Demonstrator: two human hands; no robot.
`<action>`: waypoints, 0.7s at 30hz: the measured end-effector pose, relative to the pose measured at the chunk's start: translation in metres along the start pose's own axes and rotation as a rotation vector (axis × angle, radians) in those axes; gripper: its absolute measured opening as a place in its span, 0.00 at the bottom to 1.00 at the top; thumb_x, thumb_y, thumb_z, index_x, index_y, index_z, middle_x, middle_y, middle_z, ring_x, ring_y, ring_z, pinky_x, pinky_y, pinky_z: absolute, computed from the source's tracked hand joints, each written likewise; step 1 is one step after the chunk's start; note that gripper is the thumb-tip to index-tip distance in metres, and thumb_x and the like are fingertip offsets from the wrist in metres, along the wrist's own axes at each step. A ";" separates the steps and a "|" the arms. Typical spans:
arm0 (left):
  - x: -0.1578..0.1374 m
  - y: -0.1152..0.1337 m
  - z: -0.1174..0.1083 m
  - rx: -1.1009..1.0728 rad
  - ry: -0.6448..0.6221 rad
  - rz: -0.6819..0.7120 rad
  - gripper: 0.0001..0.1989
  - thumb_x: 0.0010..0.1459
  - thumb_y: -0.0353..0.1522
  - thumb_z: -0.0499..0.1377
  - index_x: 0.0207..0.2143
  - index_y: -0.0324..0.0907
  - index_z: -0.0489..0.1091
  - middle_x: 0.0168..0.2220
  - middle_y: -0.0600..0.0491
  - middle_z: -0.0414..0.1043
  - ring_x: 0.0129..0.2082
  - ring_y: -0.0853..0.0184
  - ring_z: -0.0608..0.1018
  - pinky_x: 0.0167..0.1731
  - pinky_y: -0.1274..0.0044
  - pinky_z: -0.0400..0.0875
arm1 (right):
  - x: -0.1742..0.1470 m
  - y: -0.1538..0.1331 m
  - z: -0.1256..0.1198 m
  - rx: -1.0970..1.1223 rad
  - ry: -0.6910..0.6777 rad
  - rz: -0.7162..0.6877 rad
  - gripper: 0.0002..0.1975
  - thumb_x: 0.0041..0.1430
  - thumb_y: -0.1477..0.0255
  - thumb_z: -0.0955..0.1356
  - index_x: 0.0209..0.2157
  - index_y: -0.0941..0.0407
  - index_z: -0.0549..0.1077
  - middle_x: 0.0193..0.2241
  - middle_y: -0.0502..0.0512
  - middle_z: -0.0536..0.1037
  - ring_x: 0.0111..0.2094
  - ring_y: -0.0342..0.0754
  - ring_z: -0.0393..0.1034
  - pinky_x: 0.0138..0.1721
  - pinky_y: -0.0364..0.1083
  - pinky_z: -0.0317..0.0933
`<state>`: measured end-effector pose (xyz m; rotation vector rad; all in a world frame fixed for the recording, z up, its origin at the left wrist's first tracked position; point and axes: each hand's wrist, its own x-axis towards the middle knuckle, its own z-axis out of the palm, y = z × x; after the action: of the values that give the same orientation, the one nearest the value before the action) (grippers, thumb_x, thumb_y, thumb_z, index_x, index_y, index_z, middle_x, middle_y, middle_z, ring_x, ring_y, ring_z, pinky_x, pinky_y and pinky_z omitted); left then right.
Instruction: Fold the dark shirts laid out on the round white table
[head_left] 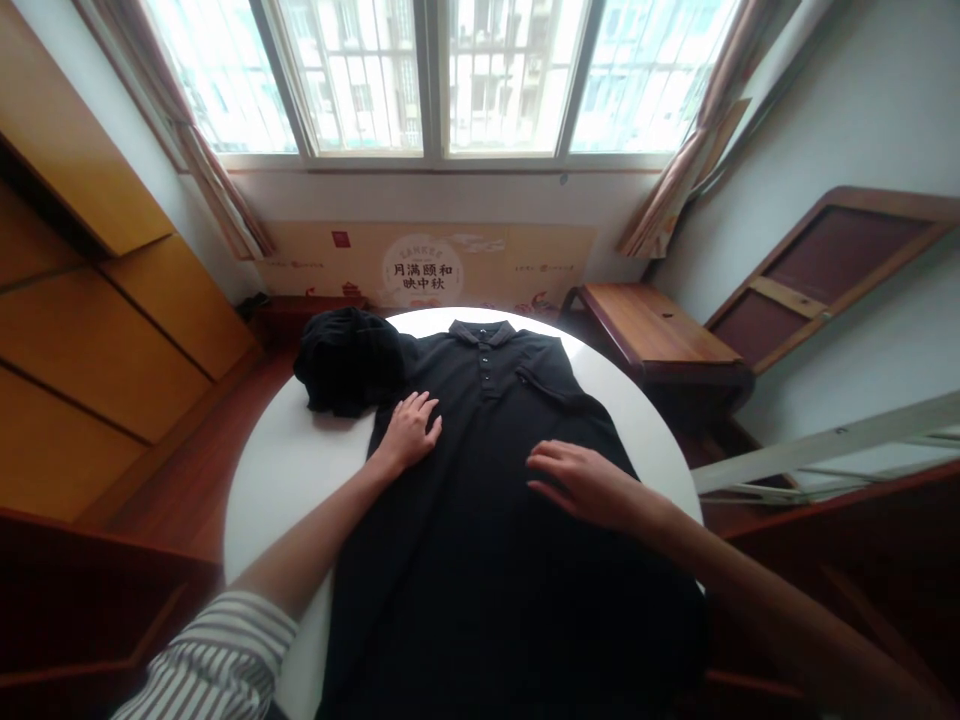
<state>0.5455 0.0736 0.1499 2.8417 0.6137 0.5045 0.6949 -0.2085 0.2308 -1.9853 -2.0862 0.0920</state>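
Observation:
A black polo shirt [480, 520] lies spread front side up on a round white table [281, 480], its buttoned collar at the far edge. My left hand [410, 430] rests on the shirt's left side with the fingers spread and laid flat. Over the right half of the chest is my right hand [566, 475], fingers stretched out toward the middle; whether it touches the cloth I cannot tell. Beside the collar, at the far left of the table, sits a bunched heap of black cloth [349, 360] that meets the shirt's left sleeve.
Behind the table a printed cardboard panel [337, 265] stands under the window [431, 80]. A wooden bench [652, 325] is at the back right, near a leaning framed wooden panel [832, 260]. Yellow-brown cabinets [112, 350] line the left wall.

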 end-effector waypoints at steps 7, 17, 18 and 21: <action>-0.013 0.037 -0.062 -0.135 -0.011 0.172 0.10 0.67 0.33 0.52 0.40 0.41 0.73 0.39 0.49 0.75 0.39 0.64 0.77 0.44 0.73 0.72 | -0.106 -0.083 0.022 0.022 0.102 -0.047 0.17 0.62 0.62 0.69 0.50 0.56 0.75 0.48 0.62 0.79 0.49 0.56 0.73 0.48 0.54 0.72; -0.199 0.109 -0.112 -0.200 -0.384 0.636 0.24 0.62 0.48 0.59 0.53 0.41 0.68 0.46 0.46 0.73 0.44 0.61 0.75 0.44 0.71 0.70 | -0.182 -0.110 0.074 -0.063 0.269 -0.016 0.34 0.60 0.67 0.69 0.67 0.52 0.60 0.59 0.62 0.70 0.58 0.64 0.68 0.47 0.65 0.75; -0.211 0.111 -0.107 -0.174 -0.369 0.636 0.26 0.62 0.48 0.59 0.55 0.40 0.67 0.48 0.44 0.73 0.45 0.60 0.75 0.45 0.70 0.70 | -0.179 -0.113 0.078 -0.053 0.294 -0.018 0.34 0.60 0.68 0.69 0.67 0.53 0.60 0.59 0.62 0.71 0.57 0.64 0.69 0.47 0.65 0.75; -0.229 0.114 -0.093 -0.078 -0.303 0.628 0.19 0.65 0.41 0.58 0.53 0.39 0.68 0.48 0.43 0.73 0.46 0.59 0.74 0.45 0.70 0.71 | -0.159 -0.125 0.084 -0.026 0.298 -0.057 0.28 0.62 0.70 0.68 0.63 0.55 0.65 0.56 0.63 0.74 0.54 0.62 0.72 0.47 0.62 0.75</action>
<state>0.3567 -0.1161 0.1988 2.9055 -0.3578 0.1622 0.5590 -0.3632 0.1553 -1.8224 -1.9573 -0.2292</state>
